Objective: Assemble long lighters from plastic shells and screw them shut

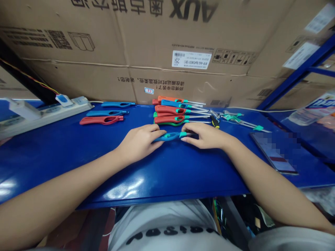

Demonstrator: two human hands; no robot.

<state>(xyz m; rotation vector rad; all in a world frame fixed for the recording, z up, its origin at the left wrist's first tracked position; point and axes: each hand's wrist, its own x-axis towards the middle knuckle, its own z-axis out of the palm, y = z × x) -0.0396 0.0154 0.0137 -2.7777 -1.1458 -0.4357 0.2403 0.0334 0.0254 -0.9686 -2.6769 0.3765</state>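
Observation:
Between my two hands is a blue long-nosed lighter (171, 136) with a teal collar, lying crosswise just above or on the blue table. My left hand (142, 141) grips its handle end, thumb and fingers closed round it. At the collar and metal nozzle, the fingers of my right hand (205, 135) are pinched; part of the nozzle is hidden behind them. Just beyond lies a pile of lighters with nozzles, among them a red lighter (170, 111) and an orange lighter (167, 99). To the left are handles without nozzles: a red handle (101, 120) and two blue ones (106, 113).
Loose metal nozzles with teal parts (235, 118) lie right of the pile, beside a black-and-yellow screwdriver (215, 121). A phone (273, 153) rests at the right. A power strip (47, 115) sits at the left. A large cardboard box (146, 42) walls off the back.

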